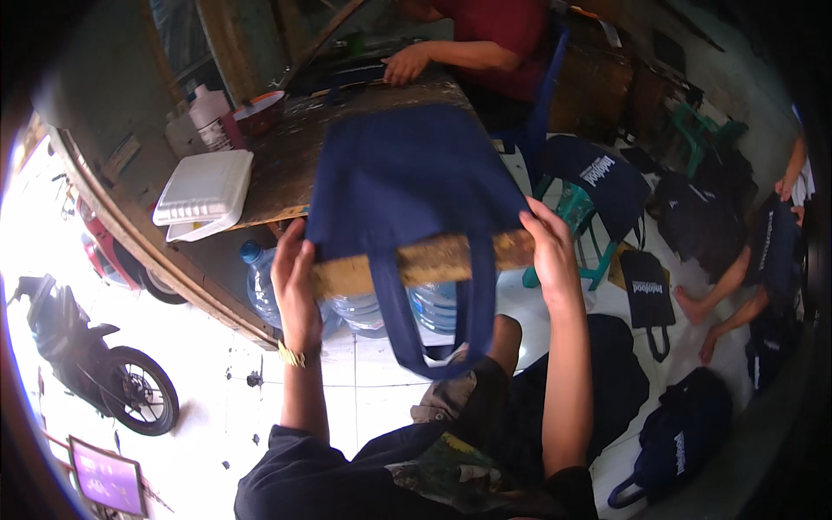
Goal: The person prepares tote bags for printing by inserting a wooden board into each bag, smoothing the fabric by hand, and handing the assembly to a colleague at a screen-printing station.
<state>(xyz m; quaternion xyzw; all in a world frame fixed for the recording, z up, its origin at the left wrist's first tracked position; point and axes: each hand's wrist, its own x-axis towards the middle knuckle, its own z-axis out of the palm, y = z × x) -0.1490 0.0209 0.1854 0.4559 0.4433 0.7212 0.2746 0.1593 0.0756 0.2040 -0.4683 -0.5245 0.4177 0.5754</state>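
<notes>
A navy fabric tote bag (407,173) lies spread over the near end of the worn wooden table (277,165), its two straps hanging over the front edge. My left hand (295,269) grips the bag's near left corner, with fingers curled at the table edge. At the near right corner my right hand (550,247) pinches the bag between thumb and fingers. The bag's upper face looks plain.
A white foam box (201,191), pink bottle (214,117) and red bowl (258,121) sit left. Water jugs (433,308) stand below. A co-worker's hand (406,65) works behind. Printed bags (646,295) and another person's limbs (728,286) are right. A motorbike (104,364) stands outside left.
</notes>
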